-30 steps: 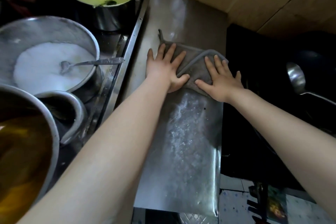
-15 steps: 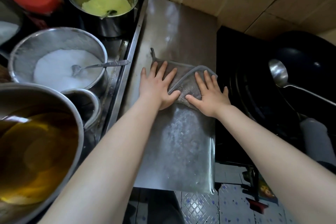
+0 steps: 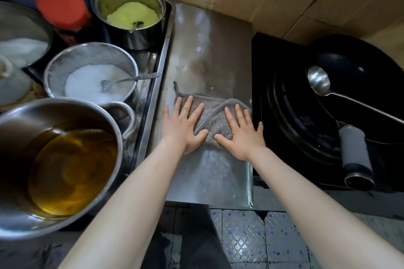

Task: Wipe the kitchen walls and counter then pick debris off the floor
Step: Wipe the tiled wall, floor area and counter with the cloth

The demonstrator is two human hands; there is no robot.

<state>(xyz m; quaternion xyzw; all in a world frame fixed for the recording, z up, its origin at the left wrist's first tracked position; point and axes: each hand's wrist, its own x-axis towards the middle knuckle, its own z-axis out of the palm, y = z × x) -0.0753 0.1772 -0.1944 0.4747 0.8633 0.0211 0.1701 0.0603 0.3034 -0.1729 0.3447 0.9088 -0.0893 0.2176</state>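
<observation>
Your grey cloth lies folded on the steel counter at the centre of the frame, just left of the black stove. Your left hand and right hand both press flat on it, fingers straight and spread, gripping nothing. Left of the counter a tray holds a pot of yellow powder and a bowl of white grains with a spoon. A bowl of oil fills the lower left. A ladle rests in the wok at right.
</observation>
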